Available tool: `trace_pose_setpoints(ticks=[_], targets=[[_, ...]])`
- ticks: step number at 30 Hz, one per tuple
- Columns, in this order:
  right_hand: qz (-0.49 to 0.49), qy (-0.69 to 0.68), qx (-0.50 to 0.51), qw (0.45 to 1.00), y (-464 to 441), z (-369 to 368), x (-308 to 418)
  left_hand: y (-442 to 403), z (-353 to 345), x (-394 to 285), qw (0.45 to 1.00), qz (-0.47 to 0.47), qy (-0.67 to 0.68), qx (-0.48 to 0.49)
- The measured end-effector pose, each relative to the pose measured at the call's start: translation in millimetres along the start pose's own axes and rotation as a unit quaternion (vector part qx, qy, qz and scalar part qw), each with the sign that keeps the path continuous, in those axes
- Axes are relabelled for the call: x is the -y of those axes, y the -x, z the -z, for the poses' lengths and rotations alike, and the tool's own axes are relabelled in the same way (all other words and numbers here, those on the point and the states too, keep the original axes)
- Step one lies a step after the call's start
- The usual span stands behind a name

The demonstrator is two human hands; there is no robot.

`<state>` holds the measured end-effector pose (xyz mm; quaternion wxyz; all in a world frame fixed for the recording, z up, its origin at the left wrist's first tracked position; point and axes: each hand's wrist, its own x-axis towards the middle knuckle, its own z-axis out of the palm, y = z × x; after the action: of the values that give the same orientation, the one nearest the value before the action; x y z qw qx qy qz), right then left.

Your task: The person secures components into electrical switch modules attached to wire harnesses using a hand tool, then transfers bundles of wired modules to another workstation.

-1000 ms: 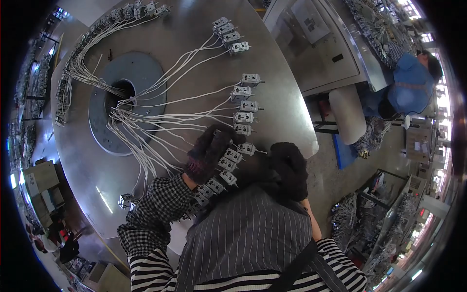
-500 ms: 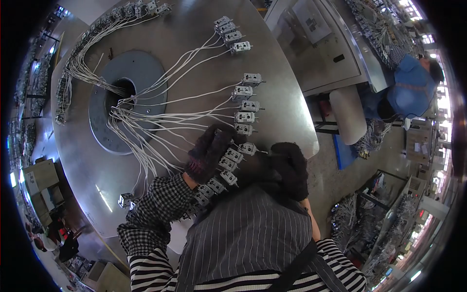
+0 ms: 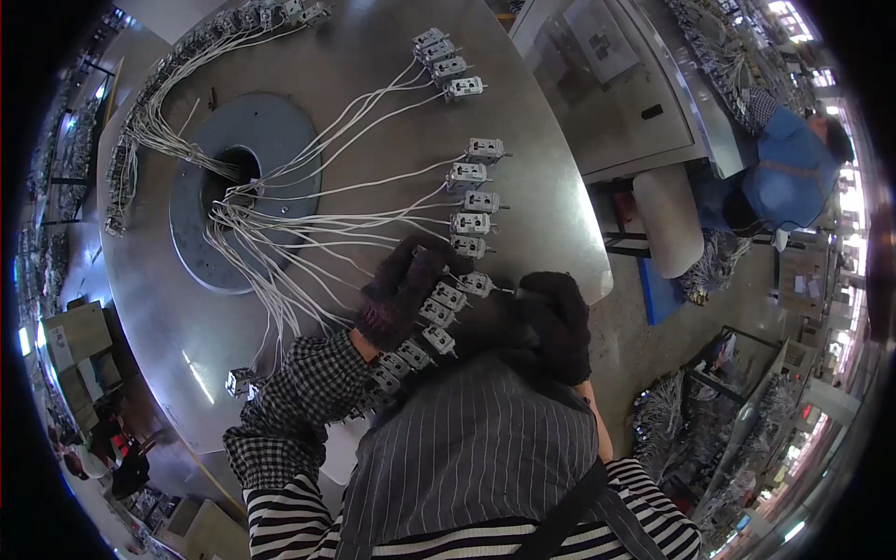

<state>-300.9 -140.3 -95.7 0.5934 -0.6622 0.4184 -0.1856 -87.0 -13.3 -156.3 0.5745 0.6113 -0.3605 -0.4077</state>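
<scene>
My left hand (image 3: 407, 282), in a dark knit glove, closes on the wire end of a small boxy metal unit with a thin shaft (image 3: 477, 284). That unit's shaft points right, towards my right hand (image 3: 557, 322). Also in a dark glove, the right hand has its fingers curled together at the shaft's tip; what they pinch is hidden. Below the left hand, a slanting row of like units (image 3: 437, 339) runs along the table edge by my apron. Just above the held one lies another unit (image 3: 469, 246), the lowest of a column, with white wires (image 3: 336, 222) leading left.
The metal table (image 3: 373, 37) has a grey ring (image 3: 289, 126) round a hole where the wires gather. More wired units curve along its far left side. A person in blue (image 3: 789, 173) is at the right, near a stool (image 3: 667, 224). Shelves (image 3: 728, 392) stand lower right.
Both hands keep nearly the same place and grip. The view has shifted very slightly; the units and wires lie as before.
</scene>
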Motion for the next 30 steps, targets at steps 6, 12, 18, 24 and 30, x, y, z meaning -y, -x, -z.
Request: trace_pose_setpoints(ticks=[6, 12, 18, 24, 30], targets=[[0.205, 0.042, 0.035, 0.977, -5.4, 7.5, -32.9, -0.7, 1.6, -7.5, 0.999, -0.008, -0.039, 0.0], [0.111, 0.111, 0.036, 0.987, 2.1, 3.4, 1.7, -3.3, -1.9, -20.4, 0.996, 0.038, 0.083, -0.006], [0.163, 0.183, 0.059, 0.968, 3.1, 9.6, -17.6, -3.4, -5.9, -24.4, 0.98, 0.058, 0.188, -0.004], [0.26, 0.246, 0.031, 0.933, 1.1, 7.2, -20.8, -1.8, -3.9, -23.0, 0.985, 0.065, 0.156, 0.019], [0.279, 0.286, 0.04, 0.916, -1.4, 9.2, -9.8, -3.3, -5.0, -18.4, 0.987, 0.032, 0.15, 0.036]])
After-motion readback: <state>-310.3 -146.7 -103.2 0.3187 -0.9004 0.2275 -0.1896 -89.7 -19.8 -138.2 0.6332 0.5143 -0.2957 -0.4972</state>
